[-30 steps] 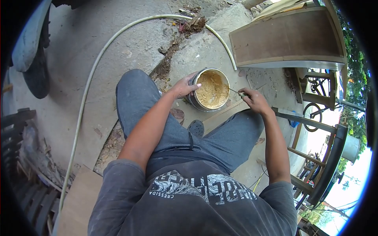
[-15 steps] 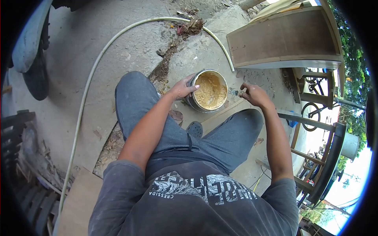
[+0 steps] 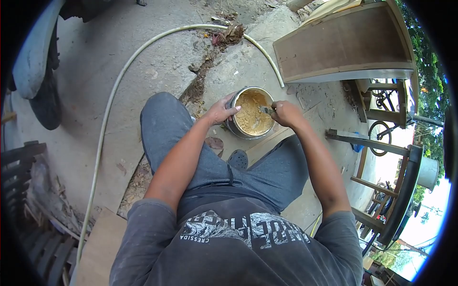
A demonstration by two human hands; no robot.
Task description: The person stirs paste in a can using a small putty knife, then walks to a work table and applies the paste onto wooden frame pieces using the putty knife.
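Filling the upper right of the frame is a box (image 3: pixel 338 43). A hose (image 3: pixel 106 109) arcs from lower left to upper middle. Just above centre, the tin (image 3: pixel 231 127) holds tan paste (image 3: pixel 249 122). The left hand (image 3: pixel 220 112) grips its left side, thumb at the rim; the right (image 3: pixel 287 114), at the right rim, has fingers closed on a scraper (image 3: pixel 265 110), blade inside.

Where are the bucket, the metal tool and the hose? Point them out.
Bucket (image 3: pixel 233 127), head view: outer wall, lower left.
Metal tool (image 3: pixel 264 110), head view: visible blade.
Hose (image 3: pixel 200 26), head view: top of its curve.
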